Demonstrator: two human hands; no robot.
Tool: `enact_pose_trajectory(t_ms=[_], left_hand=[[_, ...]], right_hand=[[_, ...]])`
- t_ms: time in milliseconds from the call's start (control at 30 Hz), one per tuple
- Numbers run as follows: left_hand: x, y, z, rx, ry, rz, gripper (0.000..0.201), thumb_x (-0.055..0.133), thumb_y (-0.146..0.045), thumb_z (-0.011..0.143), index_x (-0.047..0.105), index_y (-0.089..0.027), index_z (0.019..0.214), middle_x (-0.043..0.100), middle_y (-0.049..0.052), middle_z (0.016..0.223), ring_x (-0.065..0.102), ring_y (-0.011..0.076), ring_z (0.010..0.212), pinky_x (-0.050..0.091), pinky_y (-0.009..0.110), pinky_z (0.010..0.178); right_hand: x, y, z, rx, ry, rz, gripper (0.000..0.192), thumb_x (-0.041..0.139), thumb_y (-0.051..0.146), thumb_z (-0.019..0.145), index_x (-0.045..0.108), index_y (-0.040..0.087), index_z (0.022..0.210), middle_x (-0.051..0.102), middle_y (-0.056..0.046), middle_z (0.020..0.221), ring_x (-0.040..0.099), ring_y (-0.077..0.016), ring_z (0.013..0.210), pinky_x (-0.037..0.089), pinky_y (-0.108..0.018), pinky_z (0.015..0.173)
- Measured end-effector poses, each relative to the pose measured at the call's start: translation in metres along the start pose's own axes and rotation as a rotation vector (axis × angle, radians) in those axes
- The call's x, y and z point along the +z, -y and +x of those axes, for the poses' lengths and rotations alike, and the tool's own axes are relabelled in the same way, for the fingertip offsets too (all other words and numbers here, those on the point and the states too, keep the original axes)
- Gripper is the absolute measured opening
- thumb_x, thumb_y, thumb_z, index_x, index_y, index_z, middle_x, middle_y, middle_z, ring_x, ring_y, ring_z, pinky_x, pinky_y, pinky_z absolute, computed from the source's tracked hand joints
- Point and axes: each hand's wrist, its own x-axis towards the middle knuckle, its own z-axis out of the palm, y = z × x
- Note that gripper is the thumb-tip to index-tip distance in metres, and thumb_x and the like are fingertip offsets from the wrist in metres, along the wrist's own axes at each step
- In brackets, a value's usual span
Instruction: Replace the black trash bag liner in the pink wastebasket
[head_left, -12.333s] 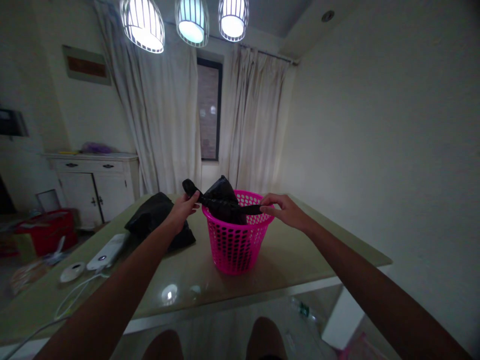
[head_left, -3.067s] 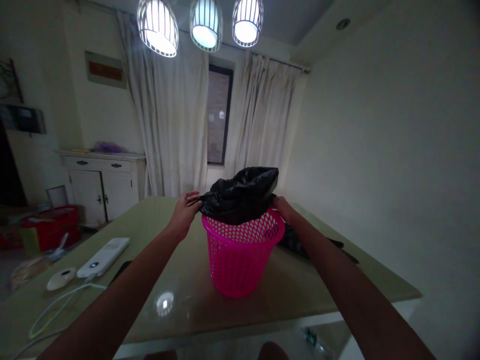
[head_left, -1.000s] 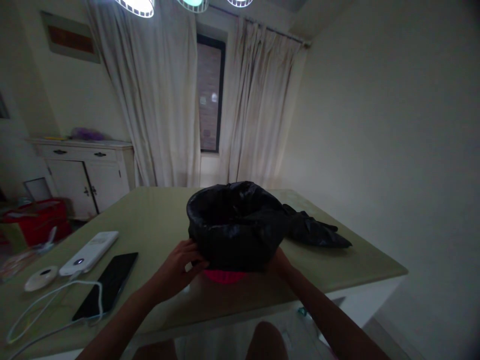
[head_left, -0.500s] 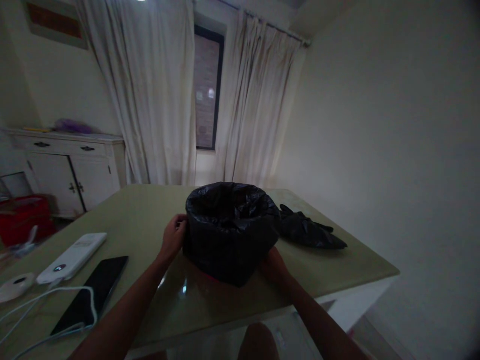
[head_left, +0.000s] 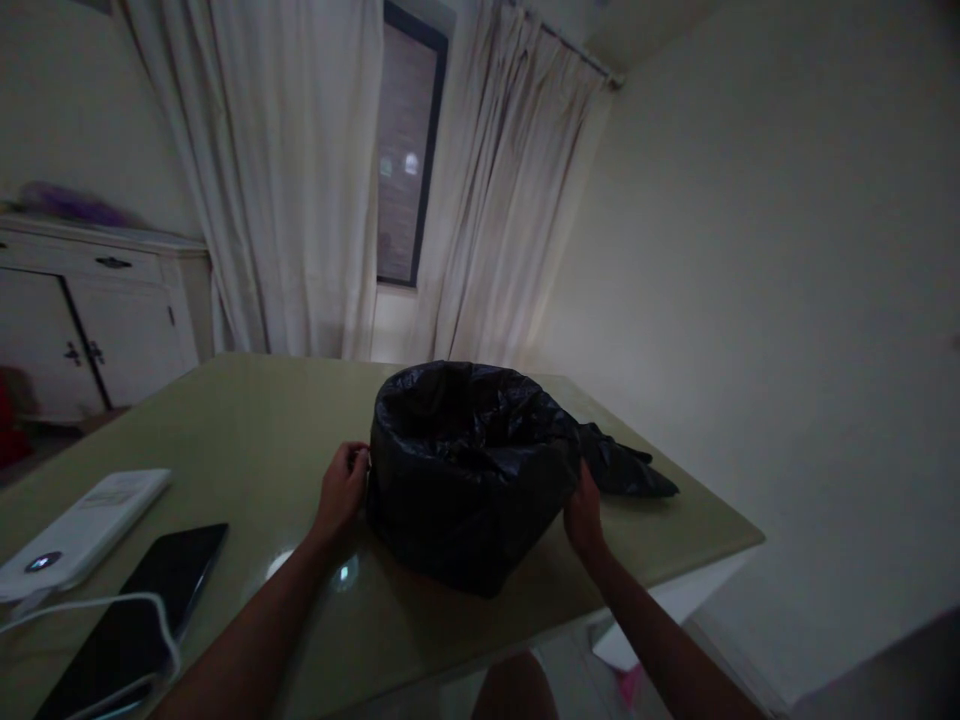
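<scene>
Looked dim and greyish throughout, darkest toward the right-hand corners. Showed two bright glare spots on the glossy tabletop (head_left: 285,420) and pale reflections in the windowpane (head_left: 405,210). Lost nearly all detail in the black plastic bag (head_left: 450,520) (faint glints along its folds aside), with soft shadow at its foot. Blurred over the white cabinet (head_left: 127,320), stretched toward the edges.

A home room, shown by pale curtains (head_left: 277,180) and a white cabinet (head_left: 135,310)
</scene>
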Motion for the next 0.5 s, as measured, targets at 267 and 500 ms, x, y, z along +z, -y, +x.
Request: enact_pose_trajectory(t_ms=[267,500], left_hand=[[0.004,-0.001,-0.003,0.011,0.032,-0.021,0.043,0.05,-0.058,0.098,0.067,-0.021,0.11,0.076,0.01,0.102,0.071,0.0301,0.096,0.054,0.04,0.083],[0.003,0.002,-0.007,0.015,0.017,-0.027,0.042,0.049,-0.059,0.102,0.069,-0.022,0.11,0.077,0.01,0.105,0.071,0.0294,0.096,0.055,0.04,0.083]], right_hand=[[-0.019,0.198,0.116,-0.501,0.662,-0.167,0.06,0.069,0.061,0.1,0.067,0.026,0.15,0.069,-0.01,0.146,0.065,-0.0298,0.137,0.049,-0.051,0.123],[0.079,0.177,0.134,-0.459,1.426,-0.598,0.085,0.094,0.031,0.066,0.073,0.028,0.148,0.065,-0.011,0.146,0.072,-0.0289,0.12,0.06,-0.043,0.107]])
